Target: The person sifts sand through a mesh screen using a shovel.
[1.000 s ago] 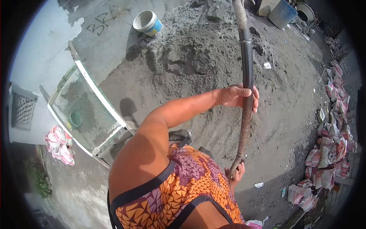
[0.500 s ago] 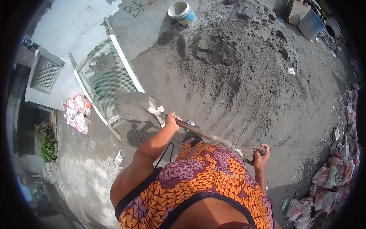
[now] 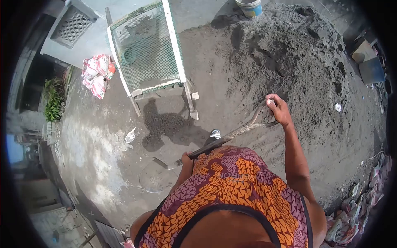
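Observation:
Both my hands grip one shovel, held slantwise across the front of my body. My left hand is closed around the lower shaft, close to the blurred blade at lower left. At the handle's forked upper end, my right hand has its fingers wrapped round the grip. Ahead and to the left leans a framed mesh screen with green netting and some grey sand on it. A small heap of coarse grains lies at its foot, partly in my shadow.
A large sand pile rises at the upper right, with a paint bucket at its far edge. Red-and-white sacks lie left of the screen, and more sacks line the right side. A blue container stands far right.
The shovel blade has swung from the mesh screen back to my left side. My right hand has moved forward and up, my left hand back towards my body. The view has turned.

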Demonstrator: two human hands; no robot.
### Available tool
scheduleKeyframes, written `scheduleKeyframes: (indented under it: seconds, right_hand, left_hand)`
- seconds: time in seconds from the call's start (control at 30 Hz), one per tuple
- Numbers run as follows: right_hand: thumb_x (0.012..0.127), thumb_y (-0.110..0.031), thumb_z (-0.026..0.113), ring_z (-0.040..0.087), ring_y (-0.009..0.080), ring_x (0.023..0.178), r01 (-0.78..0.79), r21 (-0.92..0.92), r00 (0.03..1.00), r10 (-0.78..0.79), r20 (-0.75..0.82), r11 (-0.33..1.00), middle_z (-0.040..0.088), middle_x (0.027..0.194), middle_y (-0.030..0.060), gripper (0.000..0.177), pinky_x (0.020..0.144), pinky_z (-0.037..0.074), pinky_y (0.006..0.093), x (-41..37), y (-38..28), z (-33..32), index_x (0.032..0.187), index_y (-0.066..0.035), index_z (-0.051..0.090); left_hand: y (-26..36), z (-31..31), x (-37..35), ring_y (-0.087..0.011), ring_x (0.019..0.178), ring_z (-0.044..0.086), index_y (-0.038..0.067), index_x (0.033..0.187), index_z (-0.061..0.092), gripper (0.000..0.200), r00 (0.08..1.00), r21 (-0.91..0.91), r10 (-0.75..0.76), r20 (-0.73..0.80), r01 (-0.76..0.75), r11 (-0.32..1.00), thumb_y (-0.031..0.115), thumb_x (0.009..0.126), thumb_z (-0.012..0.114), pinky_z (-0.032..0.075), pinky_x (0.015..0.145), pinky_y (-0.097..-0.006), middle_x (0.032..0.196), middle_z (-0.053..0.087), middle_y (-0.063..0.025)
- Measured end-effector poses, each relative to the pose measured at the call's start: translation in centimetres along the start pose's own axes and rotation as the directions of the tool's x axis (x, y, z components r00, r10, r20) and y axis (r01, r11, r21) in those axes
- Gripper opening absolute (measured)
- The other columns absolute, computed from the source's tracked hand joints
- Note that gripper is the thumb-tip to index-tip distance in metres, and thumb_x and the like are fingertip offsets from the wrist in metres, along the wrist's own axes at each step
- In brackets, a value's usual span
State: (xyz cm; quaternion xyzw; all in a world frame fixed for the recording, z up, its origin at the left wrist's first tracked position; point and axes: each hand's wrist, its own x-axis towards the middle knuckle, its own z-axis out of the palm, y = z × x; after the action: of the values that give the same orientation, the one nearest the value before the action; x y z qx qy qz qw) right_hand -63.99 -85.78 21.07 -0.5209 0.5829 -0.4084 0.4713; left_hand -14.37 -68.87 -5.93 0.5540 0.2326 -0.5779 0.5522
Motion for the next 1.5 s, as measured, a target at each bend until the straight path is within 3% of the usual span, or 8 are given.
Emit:
scheduleKeyframes:
  seconds: [0.13,0.27,0.47,0.7,1.0,1.13,1.37,1.5]
  right_hand:
    - [0.088,-0.044,0.070,0.052,0.0095,0.070,0.169,-0.284,0.985,-0.175,0.006,0.944,0.060,0.077,0.0017,0.043,0.065,0.044,0.0266,5.4,-2.3,6.0,0.102,-0.004,0.060]
    - [0.095,-0.037,0.064,0.044,0.0062,0.064,0.179,-0.127,0.982,-0.168,0.088,0.976,0.051,0.075,-0.0027,0.033,0.056,0.037,0.0232,7.7,-2.0,9.9,0.093,-0.005,0.055]
    - [0.097,-0.038,0.062,0.041,0.0082,0.051,-0.098,0.124,0.987,0.080,0.142,0.987,0.043,0.060,-0.0030,0.033,0.048,0.031,0.0276,9.7,2.6,12.3,0.082,-0.011,0.050]
    - [0.094,-0.039,0.058,0.050,0.0191,0.050,-0.282,-0.182,0.948,0.303,0.095,0.942,0.050,0.058,0.0066,0.040,0.052,0.039,0.0375,9.8,6.5,13.6,0.076,-0.004,0.054]
    - [0.091,-0.027,0.062,0.054,0.0143,0.054,-0.403,-0.260,0.906,0.423,0.026,0.878,0.056,0.068,0.0044,0.028,0.048,0.045,0.0301,7.2,3.3,11.1,0.083,0.000,0.060]
    - [0.089,-0.026,0.069,0.054,0.0107,0.060,-0.426,-0.051,0.903,0.421,-0.088,0.903,0.056,0.076,0.0012,0.025,0.053,0.045,0.0280,4.2,3.8,7.8,0.091,-0.003,0.060]
    - [0.088,-0.034,0.074,0.054,0.0104,0.052,-0.422,0.259,0.837,0.483,-0.257,0.869,0.059,0.075,0.0023,0.036,0.049,0.045,0.0258,-3.4,4.7,4.0,0.105,-0.007,0.057]
    - [0.090,-0.034,0.072,0.054,0.0119,0.049,-0.443,0.360,0.733,0.563,-0.381,0.821,0.058,0.071,0.0021,0.031,0.046,0.044,0.0271,-6.3,7.9,2.8,0.100,-0.008,0.058]
  left_hand:
    - [2.7,0.8,-1.2,-0.0190,0.063,0.050,0.012,0.078,0.040,0.020,1.000,-0.401,0.013,0.000,-0.012,0.916,0.019,0.096,0.047,0.051,0.068,-0.0397,0.068,0.045,-0.0023]
    - [6.1,2.7,0.1,-0.0199,0.065,0.053,0.009,0.080,0.043,0.019,0.979,-0.545,-0.012,-0.202,-0.102,0.832,0.017,0.095,0.053,0.053,0.066,-0.0402,0.067,0.045,-0.0039]
    - [12.7,5.2,0.4,-0.0241,0.071,0.058,0.004,0.091,0.050,0.019,0.973,-0.481,0.076,-0.217,-0.174,0.859,0.014,0.090,0.066,0.057,0.068,-0.0424,0.077,0.051,-0.0069]
    - [16.8,8.0,-1.2,-0.0256,0.066,0.060,0.002,0.098,0.050,0.022,0.930,-0.308,0.208,-0.303,-0.302,0.902,0.013,0.091,0.067,0.056,0.067,-0.0423,0.079,0.056,-0.0096]
    - [14.5,7.8,2.6,-0.0316,0.098,0.064,0.003,0.112,0.052,0.027,0.994,-0.149,0.010,-0.107,-0.026,0.989,0.024,0.096,0.058,0.054,0.089,-0.0527,0.105,0.060,-0.0130]
    - [12.8,10.8,2.5,-0.0333,0.116,0.056,-0.001,0.129,0.044,0.038,0.994,-0.086,-0.078,-0.079,0.072,0.994,0.024,0.101,0.048,0.045,0.103,-0.0559,0.121,0.053,-0.0165]
    - [10.9,19.8,6.1,-0.0202,0.073,0.048,0.008,0.088,0.044,0.016,0.990,0.178,-0.070,-0.124,0.091,0.980,0.017,0.100,0.051,0.049,0.074,-0.0352,0.078,0.046,-0.0048]
    - [9.0,27.4,7.8,-0.0188,0.072,0.048,0.008,0.091,0.046,0.015,0.998,0.287,-0.040,0.052,0.024,0.958,0.017,0.097,0.057,0.050,0.074,-0.0327,0.081,0.046,-0.0036]
